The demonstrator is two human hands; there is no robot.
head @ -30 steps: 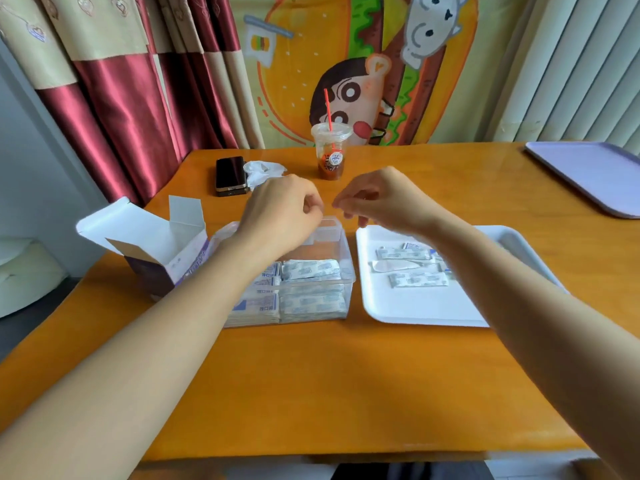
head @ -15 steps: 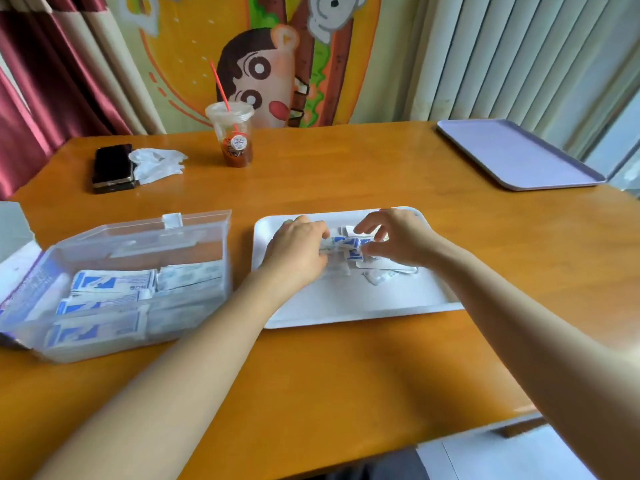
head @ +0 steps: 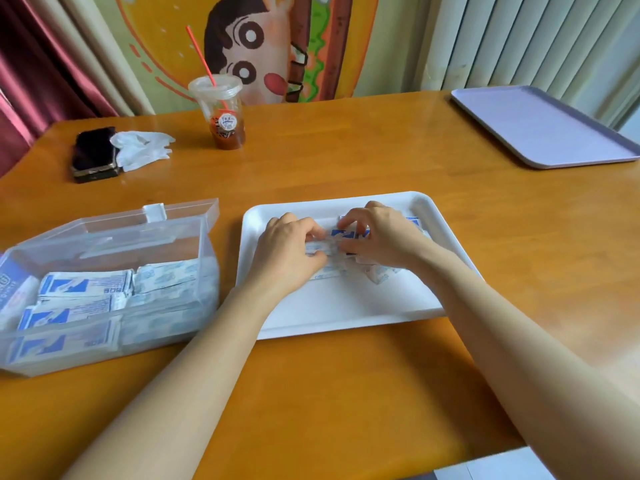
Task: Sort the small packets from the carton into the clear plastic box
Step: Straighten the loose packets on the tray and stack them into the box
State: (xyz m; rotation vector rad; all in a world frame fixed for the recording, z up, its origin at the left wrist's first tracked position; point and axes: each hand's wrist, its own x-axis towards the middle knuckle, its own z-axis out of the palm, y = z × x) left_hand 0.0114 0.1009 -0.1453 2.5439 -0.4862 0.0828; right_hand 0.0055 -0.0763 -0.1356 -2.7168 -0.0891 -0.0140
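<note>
Head camera looking down, and both hands are right in the middle of the white tray (head: 346, 306), a shallow, smooth rectangle with rounded corners. Left hand (head: 289, 251) and right hand (head: 377, 237) sit close together, knuckles up, fingers curled down and pinching into one small heap of packets (head: 341, 234). These are flat, crinkly paper sachets, some printed blue and white, some pale. They overlap and the hands cover part of them, so the count can't be told.

Just to the left of the tray stands one clear plastic box (head: 104, 348), rigid and see-through, with its hinged lid (head: 180, 211) thrown back. Inside lie the sorted packets (head: 83, 289), in two columns: blue-printed ones on the left, pale patterned ones on the right, stacked flat. The picture is too soft there for a number.

All of it rests on a glossy orange-brown wooden table (head: 346, 393). At the far side are one clear plastic cup (head: 221, 112) with a domed lid, a red straw and dark drink in the bottom, one black phone (head: 94, 155) lying flat, and a crumpled white glove (head: 142, 148) touching it. Far right, well apart, is a second tray (head: 543, 129), lavender and matte
</note>
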